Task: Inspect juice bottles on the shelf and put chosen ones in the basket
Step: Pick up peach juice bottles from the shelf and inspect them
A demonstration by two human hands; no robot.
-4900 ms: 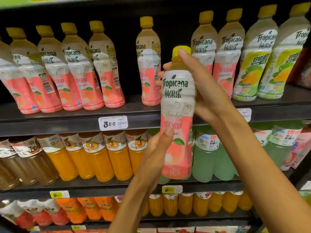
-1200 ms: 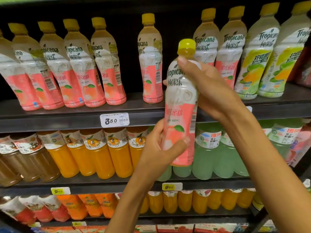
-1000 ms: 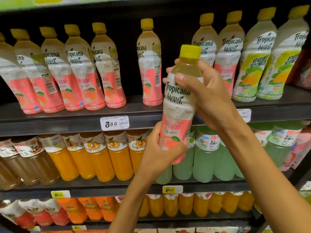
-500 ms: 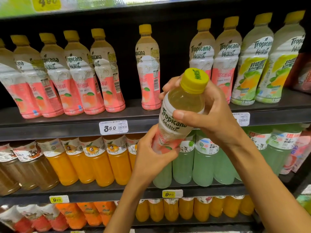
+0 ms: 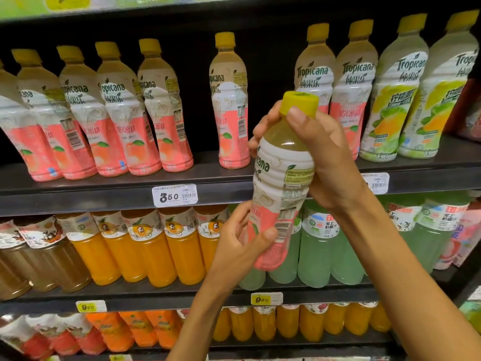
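I hold a pink-and-white Tropicana peach juice bottle (image 5: pixel 282 183) with a yellow cap in front of the shelf, its top leaning slightly toward me. My right hand (image 5: pixel 322 157) grips its neck and shoulder, thumb just under the cap. My left hand (image 5: pixel 242 243) holds its pink lower part, thumb across the front by the barcode. The label's back panel with small print faces me. No basket is in view.
The upper dark shelf (image 5: pixel 104 188) carries more peach bottles (image 5: pixel 122 121) and lime-green Tropicana bottles (image 5: pixel 393 100) at the right. Below stand orange juice bottles (image 5: pixel 156 251) and pale green drinks (image 5: pixel 320 251). A "3.50" price tag (image 5: pixel 175 195) sits on the shelf edge.
The bottle has turned in my hands, so the back panel and barcode now face me instead of the front logo. Its cap tilted toward me, then came back more upright.
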